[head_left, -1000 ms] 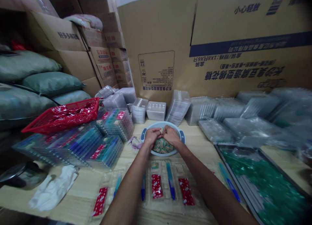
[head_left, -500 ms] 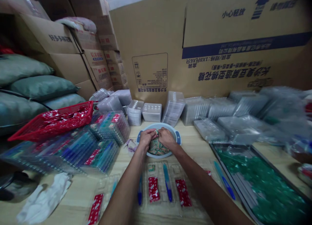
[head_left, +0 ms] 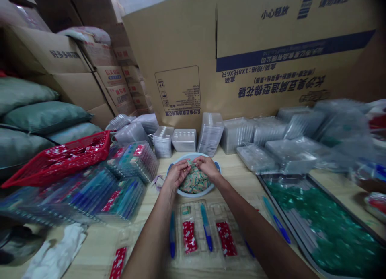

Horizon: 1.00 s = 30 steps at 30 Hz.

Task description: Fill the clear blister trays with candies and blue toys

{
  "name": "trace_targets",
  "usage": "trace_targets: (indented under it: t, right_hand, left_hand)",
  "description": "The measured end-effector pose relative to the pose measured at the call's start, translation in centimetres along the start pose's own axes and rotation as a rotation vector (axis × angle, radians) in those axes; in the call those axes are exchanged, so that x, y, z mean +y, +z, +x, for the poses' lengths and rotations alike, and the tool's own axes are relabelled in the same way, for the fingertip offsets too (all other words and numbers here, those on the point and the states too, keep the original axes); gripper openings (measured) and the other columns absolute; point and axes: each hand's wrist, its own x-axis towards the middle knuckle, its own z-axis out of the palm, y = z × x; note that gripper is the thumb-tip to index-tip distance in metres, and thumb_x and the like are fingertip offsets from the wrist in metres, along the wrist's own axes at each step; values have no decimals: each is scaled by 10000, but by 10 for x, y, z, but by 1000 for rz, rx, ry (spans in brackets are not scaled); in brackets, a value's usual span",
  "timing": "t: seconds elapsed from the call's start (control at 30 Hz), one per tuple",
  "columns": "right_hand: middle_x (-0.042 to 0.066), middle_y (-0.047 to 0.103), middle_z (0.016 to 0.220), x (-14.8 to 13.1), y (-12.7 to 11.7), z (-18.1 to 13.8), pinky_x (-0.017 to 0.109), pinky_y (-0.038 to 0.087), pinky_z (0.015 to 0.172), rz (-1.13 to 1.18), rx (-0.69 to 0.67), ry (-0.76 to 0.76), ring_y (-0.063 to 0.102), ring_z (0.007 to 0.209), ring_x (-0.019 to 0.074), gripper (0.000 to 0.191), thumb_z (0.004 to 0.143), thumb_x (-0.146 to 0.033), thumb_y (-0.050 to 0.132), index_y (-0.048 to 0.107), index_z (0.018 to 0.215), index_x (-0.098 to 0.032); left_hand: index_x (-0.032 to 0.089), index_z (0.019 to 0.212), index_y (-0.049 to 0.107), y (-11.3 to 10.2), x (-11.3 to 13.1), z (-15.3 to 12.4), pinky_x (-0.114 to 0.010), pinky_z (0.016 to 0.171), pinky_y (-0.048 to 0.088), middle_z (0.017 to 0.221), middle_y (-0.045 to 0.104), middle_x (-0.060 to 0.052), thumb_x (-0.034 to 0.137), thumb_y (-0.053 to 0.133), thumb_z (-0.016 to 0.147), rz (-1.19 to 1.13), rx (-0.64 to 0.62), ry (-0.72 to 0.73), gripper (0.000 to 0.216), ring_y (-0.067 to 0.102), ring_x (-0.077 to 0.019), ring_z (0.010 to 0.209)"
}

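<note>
Both my hands reach into a pale blue basin [head_left: 218, 168] full of small green and tan packets [head_left: 196, 183]. My left hand [head_left: 176, 174] and my right hand [head_left: 205, 166] are pinched together over the heap, holding a small packet between their fingertips. In front of the basin, between my forearms, lies a clear blister tray [head_left: 201, 230] with blue pens and red packets in its pockets. Another such tray [head_left: 120, 259] lies to its left.
Stacks of filled blister packs [head_left: 99, 190] and a red basket [head_left: 57, 158] stand at the left. Empty clear trays [head_left: 211, 134] line the cardboard boxes [head_left: 271, 57] behind. At the right a metal tray [head_left: 367, 233] holds green pieces. A white cloth [head_left: 57, 251] lies front left.
My head has turned a little, so the scene has shifted left. My hands stayed over the basin, fingers working on a packet, and have risen slightly above the heap.
</note>
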Motion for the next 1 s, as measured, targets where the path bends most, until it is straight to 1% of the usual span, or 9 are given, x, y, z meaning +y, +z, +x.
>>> trace_targets:
  t: [0.07,0.17,0.33,0.47,0.6,0.8,0.87,0.93,1.0]
  right_hand:
    - [-24,677,697,0,0,-1,222,472,607,18,-12,11,623,654,149,332,776,-176,497,712,1024,-217]
    - [-32,679,730,0,-1,-1,217,471,628,23,-23,22,624,676,142,414,758,-142,486,683,1116,-209]
    - [-13,701,804,-6,-3,-4,238,466,712,-38,-42,1,634,766,157,378,737,-102,511,718,1037,-201]
    - [-25,688,772,-11,-5,-7,241,458,732,-74,-52,-19,627,747,158,432,720,-76,532,710,1093,-201]
    - [-16,689,781,-14,-6,-9,249,464,760,-82,-68,-50,630,767,167,458,747,-75,525,694,1155,-196]
    - [-13,688,817,-14,-4,-9,248,471,780,-69,-78,-72,631,801,167,484,725,-45,518,679,1154,-199]
    - [-14,686,808,-12,-3,-7,243,479,771,-47,-85,-70,641,797,161,483,741,-53,512,656,1181,-190]
    - [-21,686,786,-8,-2,-5,234,489,746,-18,-97,-62,653,775,151,451,788,-86,495,628,1206,-186]
    - [-20,683,752,-4,-1,-3,231,497,701,2,-108,-48,658,733,148,348,848,-140,460,633,1147,-181]
  left_hand:
    - [102,966,676,0,-1,0,-168,619,573,689,664,-26,-52,639,762,2,-2,-2,258,645,-88,568]
    - [103,937,677,0,-2,1,-178,642,579,680,673,-30,-42,645,769,6,9,2,225,667,-104,602]
    - [90,874,678,1,-5,3,-179,665,582,725,710,-54,-49,674,757,26,32,10,182,686,-108,640]
    - [75,868,700,1,-6,3,-184,668,585,733,722,-64,-51,729,723,60,55,10,195,689,-109,635]
    - [77,813,711,2,-8,4,-172,670,580,732,724,-60,-43,759,707,85,85,21,167,692,-105,650]
    - [80,791,718,2,-10,5,-184,670,579,713,720,-57,-26,794,682,108,114,29,170,680,-103,626]
    - [81,809,720,2,-9,4,-181,652,575,717,721,-59,-21,791,686,105,116,31,174,678,-104,618]
    - [90,827,717,1,-8,4,-170,643,569,710,717,-48,-19,782,694,95,122,39,184,676,-97,616]
    - [99,850,718,1,-6,3,-153,641,562,707,713,-35,-17,777,700,85,129,48,199,671,-84,615]
